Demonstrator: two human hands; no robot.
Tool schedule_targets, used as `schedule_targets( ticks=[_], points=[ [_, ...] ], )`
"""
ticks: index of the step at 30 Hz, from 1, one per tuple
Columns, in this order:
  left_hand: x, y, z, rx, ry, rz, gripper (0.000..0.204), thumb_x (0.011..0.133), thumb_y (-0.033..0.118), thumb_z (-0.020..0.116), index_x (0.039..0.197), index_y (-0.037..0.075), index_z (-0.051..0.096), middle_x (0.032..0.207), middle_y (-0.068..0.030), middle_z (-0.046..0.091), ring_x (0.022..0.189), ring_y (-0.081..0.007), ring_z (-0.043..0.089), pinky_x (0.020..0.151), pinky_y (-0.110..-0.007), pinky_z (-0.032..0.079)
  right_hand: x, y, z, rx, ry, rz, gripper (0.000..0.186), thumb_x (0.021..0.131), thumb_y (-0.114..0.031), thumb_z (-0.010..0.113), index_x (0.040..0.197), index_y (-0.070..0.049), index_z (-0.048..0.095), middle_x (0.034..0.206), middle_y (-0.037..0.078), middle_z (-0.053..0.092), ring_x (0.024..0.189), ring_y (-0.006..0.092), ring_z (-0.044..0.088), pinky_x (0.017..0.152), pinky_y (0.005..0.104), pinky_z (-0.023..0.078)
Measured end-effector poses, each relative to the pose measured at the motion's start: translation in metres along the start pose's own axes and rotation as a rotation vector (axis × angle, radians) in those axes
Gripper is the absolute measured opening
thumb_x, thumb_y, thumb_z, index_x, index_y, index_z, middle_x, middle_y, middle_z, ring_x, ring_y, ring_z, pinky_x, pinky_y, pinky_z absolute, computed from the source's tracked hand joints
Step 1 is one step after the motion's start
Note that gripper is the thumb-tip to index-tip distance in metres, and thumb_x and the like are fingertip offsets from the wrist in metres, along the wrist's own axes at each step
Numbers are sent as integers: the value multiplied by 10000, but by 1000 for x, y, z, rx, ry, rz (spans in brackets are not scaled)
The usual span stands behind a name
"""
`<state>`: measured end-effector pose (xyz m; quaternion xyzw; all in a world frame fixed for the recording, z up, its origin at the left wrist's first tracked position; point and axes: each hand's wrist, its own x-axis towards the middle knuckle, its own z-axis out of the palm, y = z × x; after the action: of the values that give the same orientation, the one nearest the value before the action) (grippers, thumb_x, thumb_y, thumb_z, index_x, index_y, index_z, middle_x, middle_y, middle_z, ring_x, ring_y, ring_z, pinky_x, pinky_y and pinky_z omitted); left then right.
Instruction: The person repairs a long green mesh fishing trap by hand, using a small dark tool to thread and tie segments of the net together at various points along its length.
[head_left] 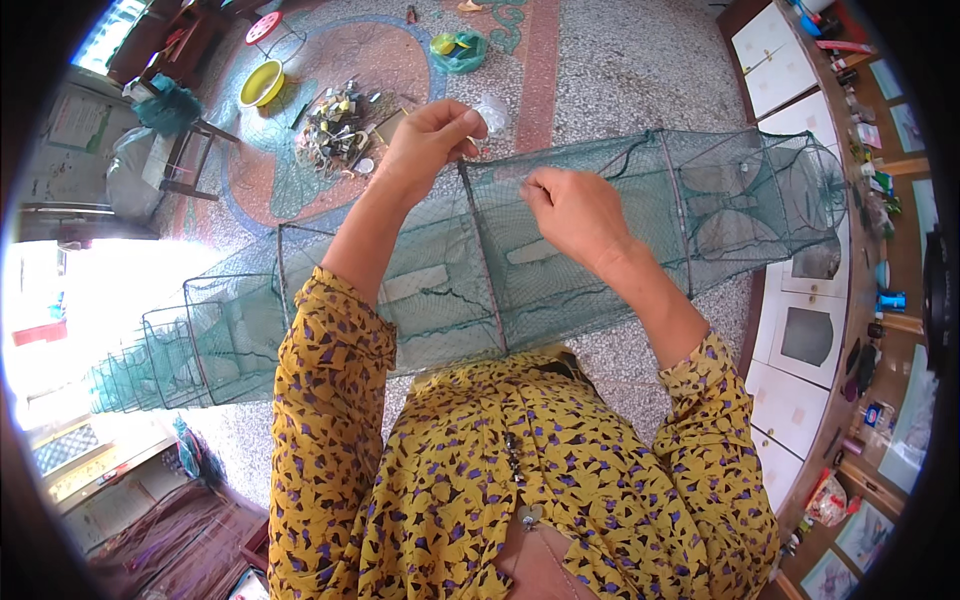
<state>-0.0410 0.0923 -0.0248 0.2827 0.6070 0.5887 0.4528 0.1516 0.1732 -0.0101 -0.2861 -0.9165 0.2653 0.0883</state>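
A long green mesh net (590,260) on rectangular frames stretches across my lap from left to right. My left hand (425,150) is raised at its far edge, over the top of a middle frame bar (480,265), with thumb and fingers closed together. What they hold is too small to make out. My right hand (580,215) hangs over the mesh right of that bar, fingertips pinched on something I cannot make out.
Beyond the net lie a heap of small scraps (335,130), a yellow basin (262,82), a green bag (458,52) and a red-rimmed stool (263,28). A metal stand (195,160) is at left; white cabinets (785,400) line the right.
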Motion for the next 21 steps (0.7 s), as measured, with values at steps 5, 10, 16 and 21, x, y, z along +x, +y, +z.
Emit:
schedule_targets(
  ticks=[5,10,16,21],
  points=[
    [3,-5,-2,36,-13,35,134,911,153,599,918,28,645,843,-20,649,707,-81,567,664,-225,474,8,-5,5,64,47,51,236,868,-270,584,816,-47,639,692,155,622,660,365,599,577,438,450],
    [4,-6,2,117,-13,50,139,897,141,614,881,10,658,800,-14,652,705,-76,561,659,-224,468,11,-9,6,82,23,45,247,860,-276,593,794,-42,639,689,157,621,662,365,600,577,436,450],
    [4,-10,-1,82,-17,63,130,886,138,625,884,13,659,791,-8,650,701,-79,554,663,-229,465,1,-6,3,79,-10,50,232,852,-249,562,770,-51,653,741,178,645,724,379,624,639,478,482],
    [4,-9,-1,121,-23,64,141,886,142,626,901,6,661,805,-11,648,708,-72,541,665,-220,454,7,-7,6,38,8,35,229,850,-259,575,782,-55,652,738,173,641,721,377,621,628,465,477]
  ],
)
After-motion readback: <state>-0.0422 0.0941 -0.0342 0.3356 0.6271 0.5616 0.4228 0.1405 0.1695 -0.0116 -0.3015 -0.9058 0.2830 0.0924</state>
